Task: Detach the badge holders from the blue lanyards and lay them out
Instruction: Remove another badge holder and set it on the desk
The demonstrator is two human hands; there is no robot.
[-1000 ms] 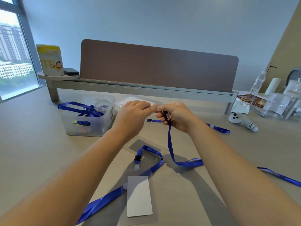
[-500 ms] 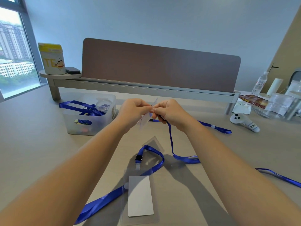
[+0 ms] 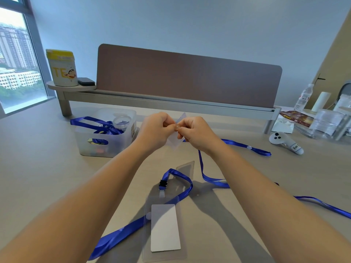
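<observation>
My left hand [image 3: 154, 130] and my right hand [image 3: 197, 132] meet above the desk, both pinching a clear badge holder [image 3: 175, 142] that hangs tilted between them. Its blue lanyard [image 3: 204, 174] drops from under my right hand and trails across the desk to the right. Nearer to me a second clear badge holder [image 3: 164, 227] with a white card lies flat, still clipped by a black clasp [image 3: 163, 184] to another blue lanyard [image 3: 121, 232]. The clip in my fingers is hidden.
A translucent bin [image 3: 106, 138] holding more blue lanyards stands at the left. A white controller [image 3: 285, 142] and clear plastic packets [image 3: 326, 124] lie at the right. A brown divider panel [image 3: 188, 76] on a raised shelf closes the far side, with a yellow-lidded tub [image 3: 61, 68].
My hands have drawn closer together and the clear holder has swung from lying flat behind them to hanging tilted between my fingers. The lanyard on the desk stayed put.
</observation>
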